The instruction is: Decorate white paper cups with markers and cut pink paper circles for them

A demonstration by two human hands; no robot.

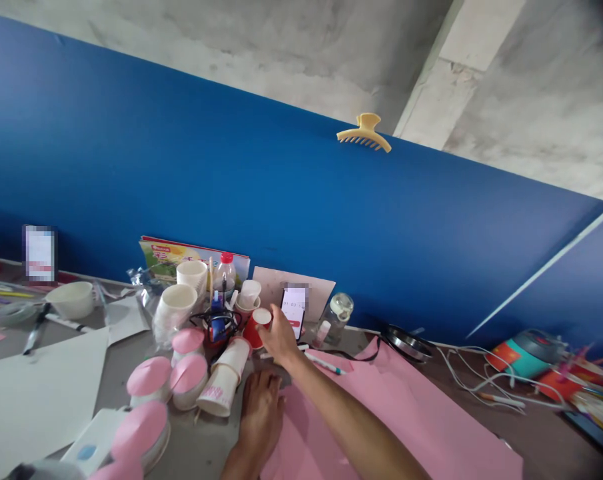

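Note:
My right hand [280, 335] reaches across to the back of the desk, its thumb and fingers around a red paper cup [251, 331] with a pale round top. Below it, my left hand [262, 405] lies palm down on the desk at the left edge of a large pink paper sheet [396, 413]; I see nothing held in it. Left of that hand, white paper cups [216, 393] lie on their side. Several cups topped with pink paper cones [150, 375] stand further left. Just behind my right hand a phone [294, 310] leans upright against a pale card [266, 277].
Stacked white cups [174, 307], a red-capped bottle [226, 272] and dark-framed glasses [216, 325] crowd the back. A glass jar [338, 317], tape roll [408, 341] and white cable [468, 380] sit right. White paper [41, 393] lies left; a blue partition [261, 187] rises behind.

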